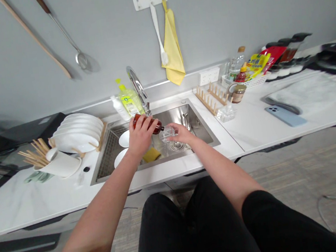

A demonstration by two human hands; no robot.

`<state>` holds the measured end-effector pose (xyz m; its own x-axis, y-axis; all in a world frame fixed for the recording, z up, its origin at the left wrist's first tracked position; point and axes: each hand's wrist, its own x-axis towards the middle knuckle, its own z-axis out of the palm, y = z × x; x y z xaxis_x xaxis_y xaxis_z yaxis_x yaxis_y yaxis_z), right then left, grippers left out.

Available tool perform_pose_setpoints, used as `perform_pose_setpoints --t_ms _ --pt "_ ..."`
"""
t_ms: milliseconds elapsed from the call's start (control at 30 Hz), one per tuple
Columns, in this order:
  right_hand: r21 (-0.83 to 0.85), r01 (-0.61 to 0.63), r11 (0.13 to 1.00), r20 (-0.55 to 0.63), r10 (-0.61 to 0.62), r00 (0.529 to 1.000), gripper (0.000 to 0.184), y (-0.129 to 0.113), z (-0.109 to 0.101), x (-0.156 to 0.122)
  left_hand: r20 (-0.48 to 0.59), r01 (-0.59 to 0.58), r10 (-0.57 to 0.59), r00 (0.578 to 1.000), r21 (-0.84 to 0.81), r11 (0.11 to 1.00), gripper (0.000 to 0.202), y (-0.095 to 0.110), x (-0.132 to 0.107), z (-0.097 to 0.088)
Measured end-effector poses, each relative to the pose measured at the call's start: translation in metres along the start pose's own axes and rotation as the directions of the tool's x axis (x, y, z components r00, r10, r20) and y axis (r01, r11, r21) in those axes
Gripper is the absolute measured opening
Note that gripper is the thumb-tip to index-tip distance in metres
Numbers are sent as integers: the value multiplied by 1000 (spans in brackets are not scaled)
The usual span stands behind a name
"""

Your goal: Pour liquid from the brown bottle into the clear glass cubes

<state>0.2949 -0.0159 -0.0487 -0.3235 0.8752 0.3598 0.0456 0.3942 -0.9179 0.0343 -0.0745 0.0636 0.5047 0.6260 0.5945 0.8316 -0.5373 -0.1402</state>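
Observation:
Over the sink, my left hand is wrapped round a brown bottle. The bottle lies tilted almost on its side, its dark neck pointing right. Just past that neck is a clear cup, gripped from the right by the fingers of my right hand. Neck and rim are very close; whether they touch, I cannot tell. Any liquid passing between them is too small to make out. Below my hands, a yellow sponge lies in the sink. White dishes sit there too, partly hidden by my left hand.
The faucet stands behind my hands, beside a yellow-green soap bottle. Left are racked white plates, a white utensil holder and a small black cap. Right are a wooden rack, a jar and a phone.

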Motion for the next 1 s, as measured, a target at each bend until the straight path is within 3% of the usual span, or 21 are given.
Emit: perform_pose_setpoints --t_ms 400,1000 --pt "56 -5 998 -27 7 1000 81 -1 1 2 16 -95 95 995 62 994 60 1 16 -14" --pt "39 9 999 -73 -6 997 81 2 1 2 88 -192 190 978 21 981 64 6 41 -38"
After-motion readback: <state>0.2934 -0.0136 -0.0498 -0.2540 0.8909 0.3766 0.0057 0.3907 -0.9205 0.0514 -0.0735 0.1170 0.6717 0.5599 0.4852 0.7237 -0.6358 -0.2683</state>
